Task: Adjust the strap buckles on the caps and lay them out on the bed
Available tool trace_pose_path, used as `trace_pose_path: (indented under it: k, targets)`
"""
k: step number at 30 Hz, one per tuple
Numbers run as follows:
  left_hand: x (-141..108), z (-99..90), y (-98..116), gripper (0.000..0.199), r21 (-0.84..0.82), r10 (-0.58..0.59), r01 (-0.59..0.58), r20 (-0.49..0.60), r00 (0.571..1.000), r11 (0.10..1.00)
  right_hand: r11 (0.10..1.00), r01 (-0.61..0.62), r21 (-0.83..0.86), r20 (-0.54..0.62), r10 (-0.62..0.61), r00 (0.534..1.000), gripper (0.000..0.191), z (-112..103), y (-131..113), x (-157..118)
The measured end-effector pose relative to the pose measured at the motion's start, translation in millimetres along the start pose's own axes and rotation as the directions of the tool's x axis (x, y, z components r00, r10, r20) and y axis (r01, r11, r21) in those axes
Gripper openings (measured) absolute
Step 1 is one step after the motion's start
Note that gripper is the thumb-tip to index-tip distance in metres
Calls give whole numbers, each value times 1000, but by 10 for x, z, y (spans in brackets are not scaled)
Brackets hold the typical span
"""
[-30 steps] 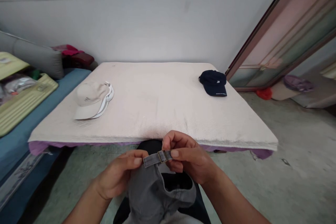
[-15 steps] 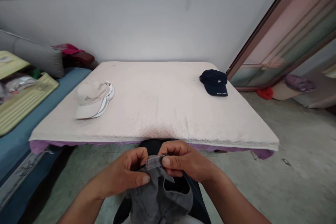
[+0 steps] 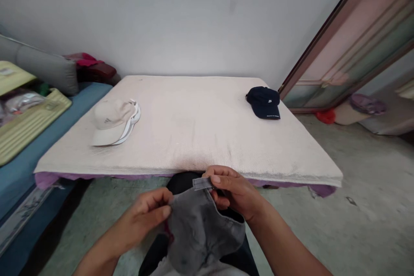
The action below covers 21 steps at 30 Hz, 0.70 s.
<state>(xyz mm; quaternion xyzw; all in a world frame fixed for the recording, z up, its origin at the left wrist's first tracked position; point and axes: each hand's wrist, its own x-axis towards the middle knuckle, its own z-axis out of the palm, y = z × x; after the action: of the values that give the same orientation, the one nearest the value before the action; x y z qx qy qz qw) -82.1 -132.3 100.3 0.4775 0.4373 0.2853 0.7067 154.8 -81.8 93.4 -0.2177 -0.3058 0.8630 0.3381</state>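
Holding a gray baseball cap (image 3: pixel 194 233) low over the lap, just in front of the near edge of a cloth-covered table (image 3: pixel 200 125), with its back strap (image 3: pixel 201 183) uppermost. Pinching the strap between thumb and fingers of the right hand (image 3: pixel 235 190), near the buckle end, with the free tip pointing toward the left. Gripping the cap's edge between thumb and forefinger of the left hand (image 3: pixel 147 213), lower than the strap and apart from it. Keeping the cap's crown hanging between both hands, below the fingertips, in front of dark trousers (image 3: pixel 247 248). Lying on the table, well apart from both hands: to the left, a beige cap (image 3: pixel 108 118) with its brim toward the near side, nested against white brims (image 3: pixel 135 116); to the right, farther back, a navy cap (image 3: pixel 263 102) with small white lettering along its brim.
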Motion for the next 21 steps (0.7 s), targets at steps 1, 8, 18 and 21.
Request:
trace_pose_path:
  k: [1,8,18,21]
  targets:
    - [-14,-17,-12,19,-79,3,-5,-30,1000,997,1000,1,-9,-4,-1,1000,23,-5,5,9]
    - [-31,6,82,25,-293,-41,-30,-233,972,955,1000,4,19,77,-5,997,25,-34,62,62]
    - [44,-50,144,27,-90,-53,47,-62,997,995,999,25,-39,24,-24,999,30,203,42,55]
    - [79,24,222,22,-214,-83,80,-4,997,974,993,6,-117,45,0,999,31,241,43,56]
